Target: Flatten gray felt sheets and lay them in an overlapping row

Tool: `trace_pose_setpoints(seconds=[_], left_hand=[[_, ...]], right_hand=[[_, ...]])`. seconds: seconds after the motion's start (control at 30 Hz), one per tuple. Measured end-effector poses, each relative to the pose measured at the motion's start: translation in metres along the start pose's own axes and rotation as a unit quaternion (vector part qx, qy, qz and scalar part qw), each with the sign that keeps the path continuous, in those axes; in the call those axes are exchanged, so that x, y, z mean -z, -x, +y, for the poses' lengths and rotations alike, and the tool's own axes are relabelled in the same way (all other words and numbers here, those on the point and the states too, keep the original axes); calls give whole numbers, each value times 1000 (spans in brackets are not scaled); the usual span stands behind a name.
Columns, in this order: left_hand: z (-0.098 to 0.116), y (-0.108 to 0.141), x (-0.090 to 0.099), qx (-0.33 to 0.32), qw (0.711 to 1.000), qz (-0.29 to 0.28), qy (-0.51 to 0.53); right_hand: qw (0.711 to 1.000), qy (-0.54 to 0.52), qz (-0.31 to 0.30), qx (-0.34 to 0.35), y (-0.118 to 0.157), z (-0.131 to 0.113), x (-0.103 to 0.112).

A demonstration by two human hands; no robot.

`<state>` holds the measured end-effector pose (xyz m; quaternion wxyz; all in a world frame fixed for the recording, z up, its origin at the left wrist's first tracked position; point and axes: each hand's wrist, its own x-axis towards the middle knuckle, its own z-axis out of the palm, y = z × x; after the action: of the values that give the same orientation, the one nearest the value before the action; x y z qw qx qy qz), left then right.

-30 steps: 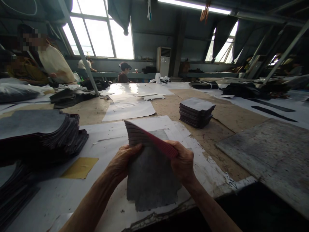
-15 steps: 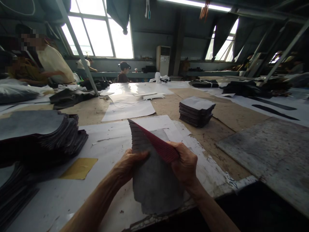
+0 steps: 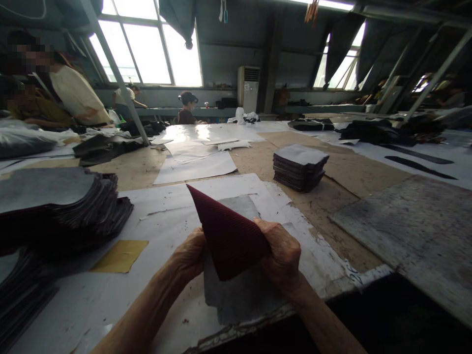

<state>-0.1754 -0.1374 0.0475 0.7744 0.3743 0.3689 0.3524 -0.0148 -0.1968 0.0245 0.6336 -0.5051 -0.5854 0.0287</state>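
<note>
Both hands are on a ribbed fabric piece [image 3: 230, 236], dark red on the face now showing and grey on its backing. Part of it is folded over into a triangle pointing to the upper left. My right hand [image 3: 282, 253] is closed on the right side of this fold. My left hand [image 3: 191, 253] grips the left edge, its thumb and fingertips hidden by the fabric. Grey material [image 3: 243, 305] shows below and behind the fold, near the table's front edge; I cannot tell how many layers lie there.
Tall stacks of grey-backed pieces [image 3: 47, 191] stand at left, beside a yellow card [image 3: 120, 256]. A smaller stack [image 3: 300, 167] sits beyond my right hand. A grey board [image 3: 413, 231] lies at right. A slanting metal pole [image 3: 114, 71] rises at left; several people work farther off.
The fabric's upper part has folded down toward me, so its red face now covers much of the grey backing. My left thumb has gone out of sight behind it.
</note>
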Motion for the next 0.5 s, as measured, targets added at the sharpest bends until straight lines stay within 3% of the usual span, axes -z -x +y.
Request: trace_pose_setpoints(seconds=[0.07,0.1,0.17,0.2,0.23,0.27,0.3,0.37,0.4,0.43,0.5], left_hand=[[0,0,3,-27,998,20,-45],[0,1,5,-62,994,38,-84],[1,2,8,-166,968,71,-174],[1,3,9,-215,951,78,-210],[1,3,9,-247,939,77,-228],[1,3,9,-251,940,68,-220],[0,2,8,-223,955,52,-190],[-3,-1,5,-112,989,20,-90],[-5,-3,4,-51,998,8,-41],[-6,-4,4,-1,1000,1,-9],[-8,-6,5,40,999,7,3]], right_hand=[[989,-61,-32,-131,-6,-1,2],[964,-120,-55,-229,-9,-1,3],[873,-250,-102,-405,-14,-3,4],[833,-292,-115,-456,-14,-4,5],[820,-299,-113,-476,-14,-4,5],[837,-274,-98,-464,-12,-5,5],[875,-226,-73,-421,-9,-5,5],[950,-115,-26,-288,-4,-4,5],[969,-77,-19,-234,-2,-4,5],[975,-64,-26,-213,-1,-3,5],[951,-98,-62,-287,-3,-3,6]])
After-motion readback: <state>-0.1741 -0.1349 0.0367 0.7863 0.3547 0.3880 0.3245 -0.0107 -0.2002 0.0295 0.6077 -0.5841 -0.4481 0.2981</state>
